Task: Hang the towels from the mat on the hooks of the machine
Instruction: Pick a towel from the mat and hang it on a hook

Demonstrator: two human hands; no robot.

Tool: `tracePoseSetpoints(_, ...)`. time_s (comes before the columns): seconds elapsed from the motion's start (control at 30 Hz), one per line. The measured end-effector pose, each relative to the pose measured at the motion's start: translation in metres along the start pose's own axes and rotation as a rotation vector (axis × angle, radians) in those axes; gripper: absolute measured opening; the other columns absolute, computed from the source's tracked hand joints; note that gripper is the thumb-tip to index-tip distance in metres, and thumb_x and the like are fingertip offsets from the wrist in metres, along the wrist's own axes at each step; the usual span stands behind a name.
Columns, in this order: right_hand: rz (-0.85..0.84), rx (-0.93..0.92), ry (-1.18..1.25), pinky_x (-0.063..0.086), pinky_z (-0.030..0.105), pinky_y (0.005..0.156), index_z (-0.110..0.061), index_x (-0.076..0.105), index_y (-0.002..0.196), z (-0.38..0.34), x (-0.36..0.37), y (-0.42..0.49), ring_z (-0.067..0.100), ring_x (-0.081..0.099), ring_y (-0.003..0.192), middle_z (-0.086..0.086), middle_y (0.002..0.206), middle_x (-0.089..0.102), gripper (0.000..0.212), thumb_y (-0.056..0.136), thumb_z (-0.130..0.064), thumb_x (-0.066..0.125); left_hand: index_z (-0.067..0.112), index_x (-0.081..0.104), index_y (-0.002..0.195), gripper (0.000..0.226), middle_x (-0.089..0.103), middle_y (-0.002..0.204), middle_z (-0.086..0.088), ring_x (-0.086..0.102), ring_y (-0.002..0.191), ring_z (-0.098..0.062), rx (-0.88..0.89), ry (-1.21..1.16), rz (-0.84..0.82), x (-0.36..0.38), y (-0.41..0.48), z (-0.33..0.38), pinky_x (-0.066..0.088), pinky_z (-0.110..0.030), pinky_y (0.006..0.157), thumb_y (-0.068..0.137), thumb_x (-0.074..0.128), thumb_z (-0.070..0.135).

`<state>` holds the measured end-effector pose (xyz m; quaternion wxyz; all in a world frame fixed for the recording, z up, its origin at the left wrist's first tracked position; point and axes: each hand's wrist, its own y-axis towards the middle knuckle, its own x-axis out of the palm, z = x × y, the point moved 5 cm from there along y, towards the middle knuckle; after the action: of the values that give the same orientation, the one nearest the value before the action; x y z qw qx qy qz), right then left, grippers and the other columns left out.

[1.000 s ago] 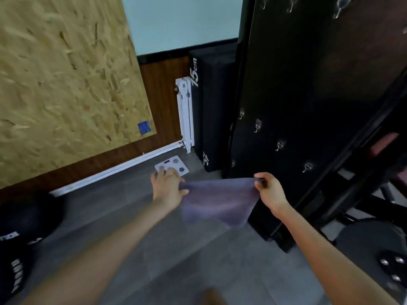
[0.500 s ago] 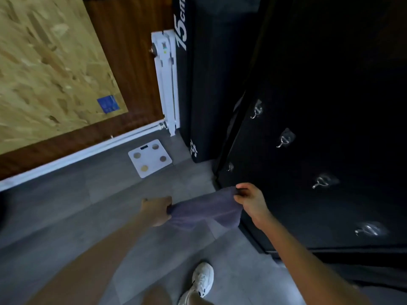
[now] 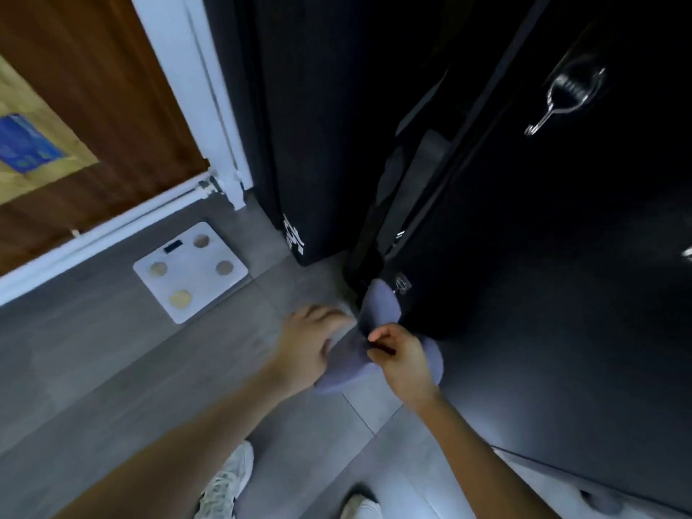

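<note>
A lavender towel (image 3: 379,308) hangs bunched between my hands, low against the black machine panel (image 3: 543,294). Its top fold lies right beside the lowest small metal hook (image 3: 402,284); whether it is caught on the hook I cannot tell. My left hand (image 3: 309,344) grips the towel's left side, its fingers blurred. My right hand (image 3: 402,359) pinches the towel between thumb and fingers just below that fold. A larger shiny hook (image 3: 561,103) sticks out higher on the panel. The mat with the other towels is out of view.
A white bathroom scale (image 3: 191,271) lies on the grey floor to the left. Behind it, a white radiator (image 3: 209,106) and a black upright pad (image 3: 299,144) stand against the wooden wall. My white shoes (image 3: 228,481) are at the bottom.
My view dropped lower and closer to the panel's base. Both hands moved together, so the spread towel is bunched, and its top edge has come up to the lowest hook.
</note>
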<state>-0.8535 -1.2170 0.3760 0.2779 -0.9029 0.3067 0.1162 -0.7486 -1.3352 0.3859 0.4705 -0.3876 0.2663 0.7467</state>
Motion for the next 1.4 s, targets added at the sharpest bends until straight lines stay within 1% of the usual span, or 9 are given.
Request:
tracePoseSetpoints(0.13,0.062,0.028,0.072,0.043,0.012,0.064,-0.017,0.052,0.073,0.015,0.002,0.029,-0.006,0.054,0.060,-0.004,0.071,0.057,0.032,0.079,0.014,0.059,0.025,0.056,0.126,0.051,0.057,0.130,0.007,0.038,0.124,-0.016,0.297,0.002,-0.204,0.034,0.051,0.001,0.030,-0.034,0.095,0.075,0.050,0.022)
tracePoseSetpoints(0.23,0.133,0.057,0.270,0.046,0.022,0.065,-0.012,0.047,0.074,0.025,-0.004,0.046,0.007,0.055,0.062,0.007,0.071,0.055,0.032,0.075,0.016,0.062,0.015,0.064,0.111,0.045,0.070,0.105,-0.002,0.060,0.104,-0.023,0.393,0.061,-0.218,0.050,0.078,-0.010,0.027,-0.030,0.088,0.071,0.062,0.037)
tracePoseSetpoints(0.37,0.198,0.092,0.451,0.046,0.041,0.074,-0.012,0.046,0.079,0.042,-0.006,0.049,0.026,0.057,0.078,0.019,0.082,0.058,0.031,0.072,0.009,0.067,0.014,0.066,0.084,0.021,0.059,0.075,0.002,0.052,0.076,-0.016,0.316,-0.104,-0.393,0.055,0.102,-0.019,0.037,-0.030,0.073,0.079,0.070,0.034)
tracePoseSetpoints(0.6,0.225,0.048,0.524,0.051,0.026,0.075,-0.011,0.055,0.084,0.052,0.000,0.047,0.016,0.061,0.079,0.006,0.082,0.062,0.027,0.078,0.013,0.064,0.041,0.054,0.068,0.022,0.055,0.065,0.019,0.054,0.072,-0.006,0.182,-0.193,-0.754,0.065,0.121,-0.032,0.037,-0.018,0.064,0.081,0.069,0.032)
tracePoseSetpoints(0.87,0.012,0.028,0.247,0.042,0.010,0.065,-0.013,0.068,0.078,0.054,-0.005,0.026,0.001,0.054,0.066,-0.005,0.071,0.063,0.013,0.077,0.000,0.070,0.025,0.059,0.068,0.024,0.053,0.054,0.020,0.046,0.056,0.009,0.020,-0.523,-1.026,0.055,0.086,-0.035,0.033,-0.007,0.057,0.086,0.065,0.011)
tracePoseSetpoints(0.97,0.059,0.074,0.338,0.045,0.012,0.066,-0.011,0.070,0.081,0.062,-0.005,0.032,0.003,0.058,0.068,-0.003,0.072,0.067,0.011,0.082,-0.001,0.065,0.026,0.063,0.072,0.016,0.064,0.065,0.016,0.055,0.065,0.009,-0.038,-0.509,-0.865,0.060,0.103,-0.049,0.040,-0.013,0.068,0.084,0.067,0.015)
tracePoseSetpoints(1.07,0.231,0.122,0.387,0.047,0.016,0.070,-0.010,0.069,0.082,0.070,-0.001,0.050,0.004,0.059,0.071,-0.004,0.074,0.067,0.011,0.088,-0.007,0.060,0.026,0.066,0.076,0.008,0.069,0.082,0.005,0.063,0.083,-0.009,-0.067,-0.432,-0.699,0.077,0.126,-0.061,0.047,-0.033,0.083,0.083,0.069,0.023)
tracePoseSetpoints(1.23,0.560,0.269,0.395,0.049,0.043,0.091,-0.025,0.069,0.077,0.104,0.007,0.085,0.019,0.063,0.094,-0.007,0.096,0.063,0.011,0.082,-0.034,0.065,0.042,0.066,0.072,0.027,0.069,0.079,0.014,0.065,0.090,-0.016,-0.202,-0.429,-0.459,0.107,0.150,-0.077,0.048,-0.048,0.091,0.057,0.060,0.063)
tracePoseSetpoints(1.4,0.810,0.398,0.664,0.053,0.039,0.086,-0.013,0.067,0.091,0.118,0.014,0.106,0.024,0.065,0.092,0.007,0.090,0.070,0.020,0.088,-0.032,0.062,0.029,0.069,0.081,0.025,0.070,0.082,0.011,0.065,0.090,-0.016,-0.245,-0.478,-0.329,0.126,0.170,-0.064,0.045,-0.050,0.093,0.070,0.065,0.052)
